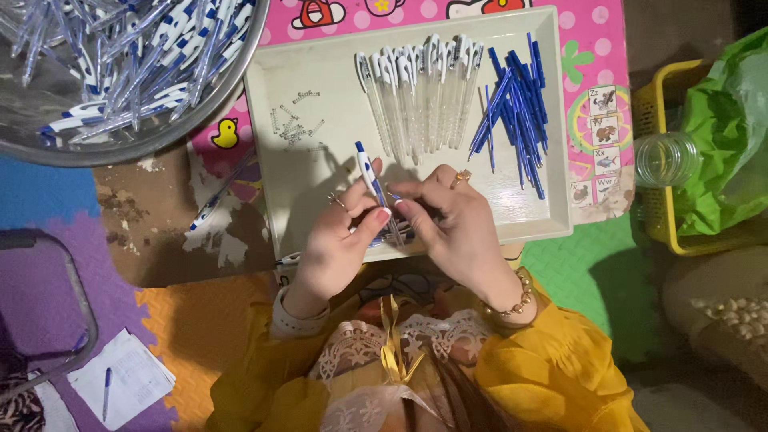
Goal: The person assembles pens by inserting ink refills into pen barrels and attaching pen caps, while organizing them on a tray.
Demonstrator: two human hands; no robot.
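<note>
pen (370,172) pinched in left hand (340,240), right hand (456,224)

One tray (320,72), two bowls, two hands

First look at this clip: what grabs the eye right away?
Both hands meet over the near edge of a cream tray: the left hand and right hand pinch a blue-and-white pen between them. Farther back on the tray lie a row of clear pen barrels and, to its right, a fan of blue refills. A metal bowl heaped with pens sits at top left.
</note>
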